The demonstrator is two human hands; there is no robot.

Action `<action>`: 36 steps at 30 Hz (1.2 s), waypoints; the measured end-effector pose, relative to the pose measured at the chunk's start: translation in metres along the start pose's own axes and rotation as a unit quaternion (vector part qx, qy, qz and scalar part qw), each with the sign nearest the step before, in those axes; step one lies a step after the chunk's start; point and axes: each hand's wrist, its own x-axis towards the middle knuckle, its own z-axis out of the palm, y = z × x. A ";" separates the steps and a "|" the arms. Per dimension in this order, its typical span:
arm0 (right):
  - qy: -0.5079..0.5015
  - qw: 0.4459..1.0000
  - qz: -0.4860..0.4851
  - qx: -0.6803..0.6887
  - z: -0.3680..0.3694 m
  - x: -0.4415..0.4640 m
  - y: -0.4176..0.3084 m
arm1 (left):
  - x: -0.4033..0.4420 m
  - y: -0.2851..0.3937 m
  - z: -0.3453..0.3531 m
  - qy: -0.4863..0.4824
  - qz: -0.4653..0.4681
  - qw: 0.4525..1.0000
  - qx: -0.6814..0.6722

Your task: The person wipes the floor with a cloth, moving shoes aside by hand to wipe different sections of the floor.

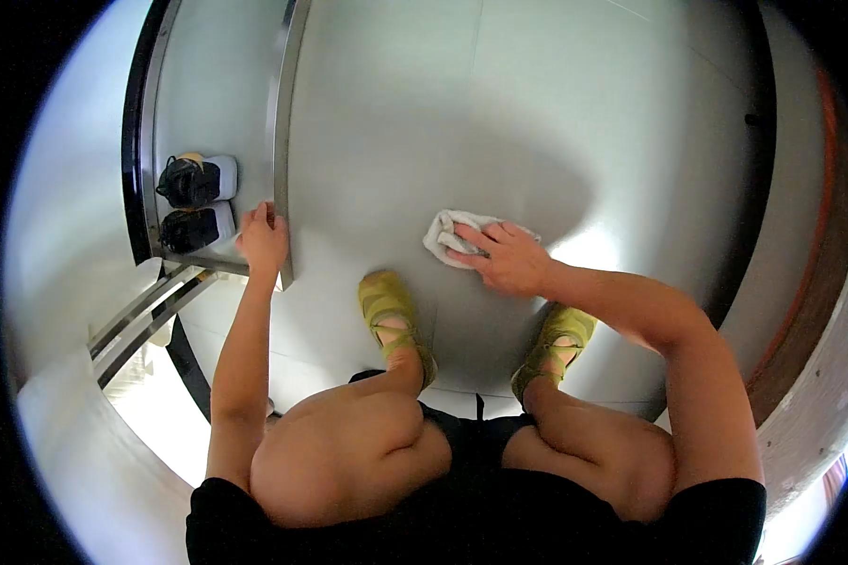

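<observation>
A folded white cloth (440, 239) lies on the pale tiled floor (377, 113), pressed under my right hand (508, 259), whose fingers are spread over it. On the left, my left hand (263, 237) rests at the metal frame (281, 122) of a low rack, its fingers curled over the edge. Between the cloth and my body are my feet in yellow-green shoes, the left shoe (386, 299) and the right shoe (567, 331) apart from each other on the floor.
A pair of black and white shoes (190, 181) sits on the rack beyond my left hand. Metal bars (141, 315) run at the lower left. Along the right side are a dark edge (761, 179) and a reddish-brown strip (800, 320).
</observation>
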 end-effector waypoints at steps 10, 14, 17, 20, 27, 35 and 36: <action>0.175 0.929 0.234 -0.228 -0.075 0.039 0.160 | -0.017 -0.026 -0.013 -0.057 0.005 0.989 -0.137; 0.149 0.942 0.205 -0.219 -0.047 0.057 0.140 | -0.023 -0.023 -0.008 -0.025 0.024 0.991 -0.126; 0.078 0.956 0.266 0.098 -0.022 0.064 0.052 | -0.022 -0.022 -0.004 -0.016 0.021 0.994 -0.110; -0.028 0.995 -0.070 -0.067 0.005 0.037 0.014 | -0.023 -0.019 -0.007 -0.031 0.004 0.992 -0.125; -0.018 0.995 0.051 -0.078 -0.053 0.063 0.069 | -0.030 -0.020 -0.019 -0.038 0.012 0.979 -0.202; 0.219 0.944 0.166 -0.184 -0.060 0.138 0.148 | -0.042 -0.048 -0.010 -0.060 -0.005 0.950 -0.305; 0.181 0.957 0.124 -0.188 -0.050 0.145 0.137 | -0.046 -0.051 -0.012 -0.086 -0.018 0.934 -0.348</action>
